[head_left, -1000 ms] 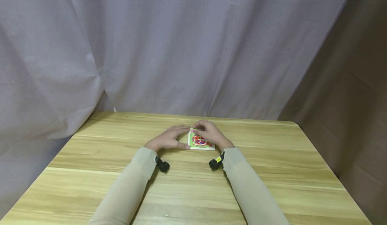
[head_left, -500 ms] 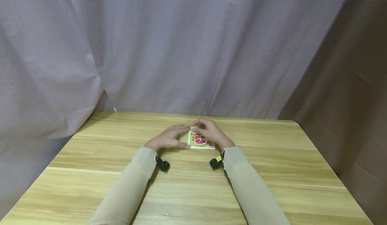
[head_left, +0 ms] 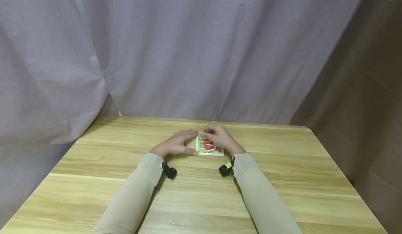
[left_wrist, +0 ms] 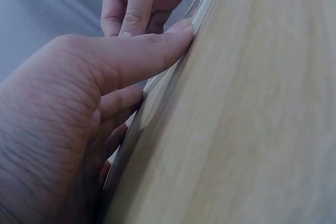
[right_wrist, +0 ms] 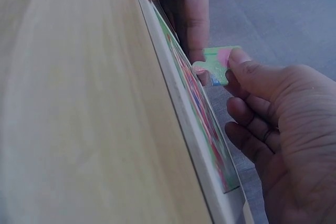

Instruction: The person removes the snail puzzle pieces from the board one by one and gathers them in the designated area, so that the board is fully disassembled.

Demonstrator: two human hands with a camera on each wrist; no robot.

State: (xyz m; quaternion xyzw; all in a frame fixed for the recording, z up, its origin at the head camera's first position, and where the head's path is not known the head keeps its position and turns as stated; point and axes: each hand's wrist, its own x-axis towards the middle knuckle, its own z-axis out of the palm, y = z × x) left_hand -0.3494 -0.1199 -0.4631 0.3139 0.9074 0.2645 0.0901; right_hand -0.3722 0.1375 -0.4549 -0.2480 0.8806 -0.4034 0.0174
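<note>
A small square jigsaw puzzle (head_left: 208, 146) with a white border lies flat on the table, its picture green, red and blue. My left hand (head_left: 176, 144) rests at its left edge, thumb and fingers spread and fairly straight, touching the frame. My right hand (head_left: 221, 139) is over the puzzle's far right part. In the right wrist view, its thumb and index finger pinch a green and pink puzzle piece (right_wrist: 214, 60), tilted up above the board at the far left corner. Part of the puzzle is hidden under the right hand.
The wooden table (head_left: 194, 199) spreads around the puzzle, with its far edge a short way behind it. A grey curtain (head_left: 169, 52) hangs behind the table, and a darker brown one (head_left: 361, 104) hangs along the right side.
My right hand has lifted the puzzle piece slightly off the far left corner and keeps pinching it there. The left hand has stayed in place at the puzzle's edge.
</note>
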